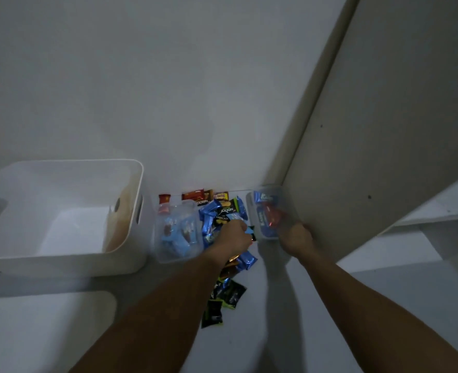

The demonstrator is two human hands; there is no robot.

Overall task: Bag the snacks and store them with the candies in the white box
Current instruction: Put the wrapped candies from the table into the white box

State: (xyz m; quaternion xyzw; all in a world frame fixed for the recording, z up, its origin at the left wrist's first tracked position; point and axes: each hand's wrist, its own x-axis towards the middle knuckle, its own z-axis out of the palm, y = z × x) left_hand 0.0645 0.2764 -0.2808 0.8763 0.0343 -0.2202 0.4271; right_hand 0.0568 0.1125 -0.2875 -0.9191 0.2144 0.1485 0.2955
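A pile of wrapped snacks (224, 211) in blue, black, red and brown wrappers lies on the white surface by the wall. My left hand (232, 235) is closed on a blue wrapped snack in the pile. My right hand (296, 236) holds the lower edge of a clear plastic bag (267, 214) with blue and red snacks inside. A second clear bag (178, 232) filled with blue snacks rests left of the pile. The white box (61, 259) stands open at the left, nothing visible inside.
A flat white lid (45, 332) lies at the lower left. More black and green wrappers (224, 300) lie nearer to me, between my forearms. A beige panel (383, 130) rises on the right, with white shelf edges (437, 208) beyond it.
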